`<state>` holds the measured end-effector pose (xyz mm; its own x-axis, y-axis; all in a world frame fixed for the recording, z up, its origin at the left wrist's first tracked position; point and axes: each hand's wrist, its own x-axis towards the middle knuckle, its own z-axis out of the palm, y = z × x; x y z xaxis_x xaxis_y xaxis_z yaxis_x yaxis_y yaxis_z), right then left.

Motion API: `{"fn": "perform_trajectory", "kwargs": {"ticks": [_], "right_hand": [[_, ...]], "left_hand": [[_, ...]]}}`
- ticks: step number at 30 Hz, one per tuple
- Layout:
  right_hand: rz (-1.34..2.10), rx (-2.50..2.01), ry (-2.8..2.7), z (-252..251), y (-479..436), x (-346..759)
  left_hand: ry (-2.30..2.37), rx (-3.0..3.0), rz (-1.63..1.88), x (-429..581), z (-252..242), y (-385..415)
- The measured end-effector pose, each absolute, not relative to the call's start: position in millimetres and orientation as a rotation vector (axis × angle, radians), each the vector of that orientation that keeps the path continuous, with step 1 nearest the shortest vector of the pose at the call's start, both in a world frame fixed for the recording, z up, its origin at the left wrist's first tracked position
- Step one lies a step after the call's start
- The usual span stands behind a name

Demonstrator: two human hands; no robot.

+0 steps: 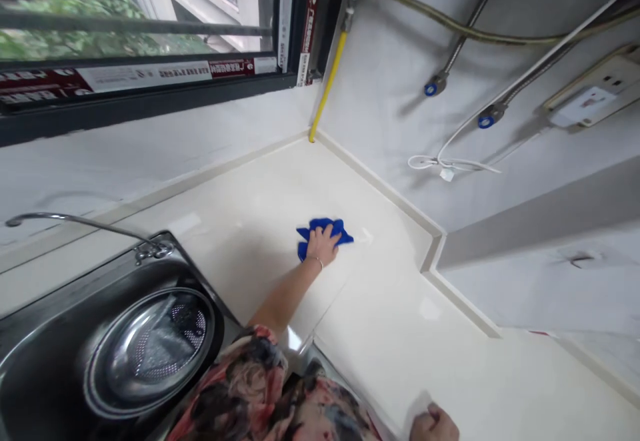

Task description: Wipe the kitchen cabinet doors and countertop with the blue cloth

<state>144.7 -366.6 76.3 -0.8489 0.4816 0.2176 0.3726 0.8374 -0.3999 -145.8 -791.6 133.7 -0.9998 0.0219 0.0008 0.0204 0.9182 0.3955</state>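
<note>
My left hand (323, 244) lies palm down on a crumpled blue microfibre cloth (340, 233), pressing it onto the cream stone countertop (400, 341). A thin bracelet circles that wrist. My right hand (434, 424) sits at the bottom edge of the view, partly cut off, with a white tissue or cloth (417, 414) at its fingers on the countertop. I cannot tell which of those two it is. A floral sleeve (240, 387) on my own body fills the lower middle of the view.
A steel sink (65, 334) with a strainer basket and curved faucet (75, 219) lies to the left. An upstand edges the countertop against the walls. A window (125, 27), yellow pipe (327, 84), braided hoses with blue valves (431, 87), white cable (450, 162) and wall socket (590, 97) stand beyond.
</note>
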Motion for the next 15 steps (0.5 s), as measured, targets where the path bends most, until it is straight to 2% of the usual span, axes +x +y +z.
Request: {"fn": "perform_trajectory", "kwargs": {"ticks": [8, 12, 15], "right_hand": [[0.794, -0.521, -2.812, 56.2, -339.9, 132.8], [0.946, -0.266, -2.81, 47.0, -373.2, 113.7], [0.907, 0.041, -2.727, 51.0, -409.6, 103.9]], "left_hand": [[3.045, 0.263, 0.621, 15.3, 125.4, -713.5], [3.061, 0.256, 0.608, 68.7, 113.0, -712.8], [3.081, 0.133, 0.576, 91.1, 108.0, -730.6]]}}
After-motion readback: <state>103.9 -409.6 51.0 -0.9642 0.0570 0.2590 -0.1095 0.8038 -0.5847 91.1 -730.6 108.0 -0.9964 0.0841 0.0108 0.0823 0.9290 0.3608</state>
